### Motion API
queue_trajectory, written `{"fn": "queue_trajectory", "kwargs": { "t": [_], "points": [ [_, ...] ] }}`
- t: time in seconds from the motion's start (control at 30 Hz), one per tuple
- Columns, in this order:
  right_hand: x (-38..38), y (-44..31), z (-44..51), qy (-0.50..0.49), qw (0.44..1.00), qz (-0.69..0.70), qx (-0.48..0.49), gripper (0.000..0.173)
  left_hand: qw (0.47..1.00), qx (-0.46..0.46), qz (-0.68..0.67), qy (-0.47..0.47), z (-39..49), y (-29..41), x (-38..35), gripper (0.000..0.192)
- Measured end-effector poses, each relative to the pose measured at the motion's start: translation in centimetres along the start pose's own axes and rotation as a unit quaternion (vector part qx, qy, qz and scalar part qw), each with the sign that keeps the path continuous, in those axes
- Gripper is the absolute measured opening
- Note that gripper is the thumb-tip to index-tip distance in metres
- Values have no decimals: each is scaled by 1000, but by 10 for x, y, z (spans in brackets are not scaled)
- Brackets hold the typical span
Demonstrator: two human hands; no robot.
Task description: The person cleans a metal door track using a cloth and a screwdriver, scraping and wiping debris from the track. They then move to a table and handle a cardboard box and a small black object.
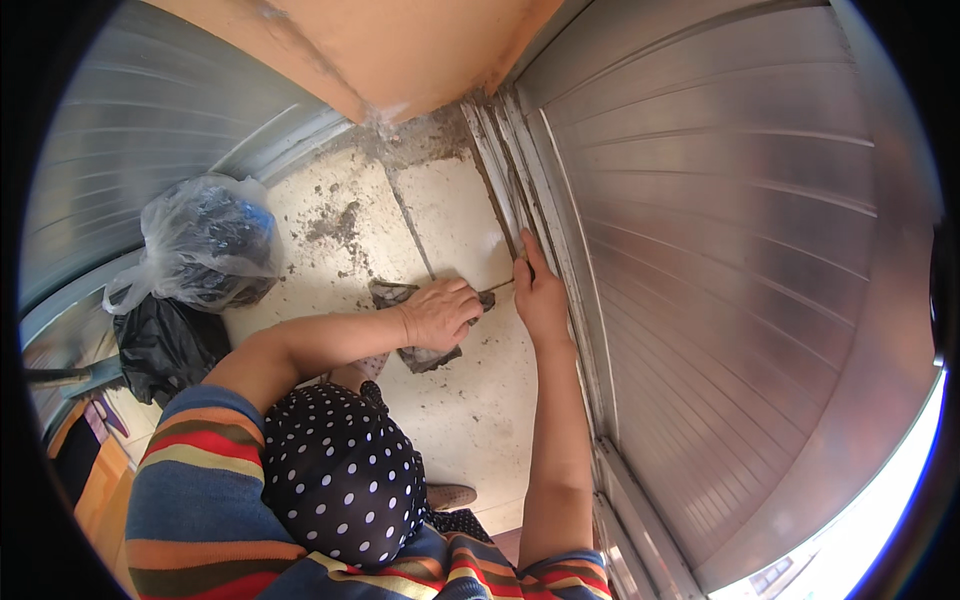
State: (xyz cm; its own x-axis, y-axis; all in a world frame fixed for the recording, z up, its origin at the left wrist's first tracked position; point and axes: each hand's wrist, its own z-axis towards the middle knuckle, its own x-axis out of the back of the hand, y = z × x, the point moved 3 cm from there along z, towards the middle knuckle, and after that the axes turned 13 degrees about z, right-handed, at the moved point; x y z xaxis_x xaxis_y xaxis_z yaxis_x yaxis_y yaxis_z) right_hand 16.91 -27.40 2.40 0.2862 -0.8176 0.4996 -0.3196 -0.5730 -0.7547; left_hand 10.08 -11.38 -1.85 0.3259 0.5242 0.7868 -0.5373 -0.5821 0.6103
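Note:
My left hand [442, 313] presses down on a dirty grey cloth [431, 358] lying on the tiled floor. Beside the door track, my right hand [541, 300] grips a thin tool by its handle, the index finger stretched along it. The tool's narrow metal blade [514, 196] lies in the metal floor track [499, 161]; its tip is hard to make out. Crumbled dirt [337, 229] is scattered over the pale floor tiles [442, 199], mostly to the left of the track.
A tied clear plastic bag [206, 240] with dark and blue contents sits at the left on a black plastic bag [169, 345]. Ribbed metal panels stand at the left and right [720, 225]. An orange wall corner [420, 52] is ahead. A shoe [450, 496] rests on the floor.

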Motion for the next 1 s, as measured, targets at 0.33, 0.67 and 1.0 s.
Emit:
{"fn": "queue_trajectory", "kwargs": {
  "t": [0.33,0.67,1.0],
  "points": [
    [0,15,-1,-29,991,121,-43,42,1000,-3,3,-6,3,2,2,19],
    [-16,-7,45,44,995,37,85,44,1000,-1,7,-24,4,3,1,21],
    [-31,-36,75,5,999,49,6,43,1000,-12,5,18,2,3,6,24]
  ]
}}
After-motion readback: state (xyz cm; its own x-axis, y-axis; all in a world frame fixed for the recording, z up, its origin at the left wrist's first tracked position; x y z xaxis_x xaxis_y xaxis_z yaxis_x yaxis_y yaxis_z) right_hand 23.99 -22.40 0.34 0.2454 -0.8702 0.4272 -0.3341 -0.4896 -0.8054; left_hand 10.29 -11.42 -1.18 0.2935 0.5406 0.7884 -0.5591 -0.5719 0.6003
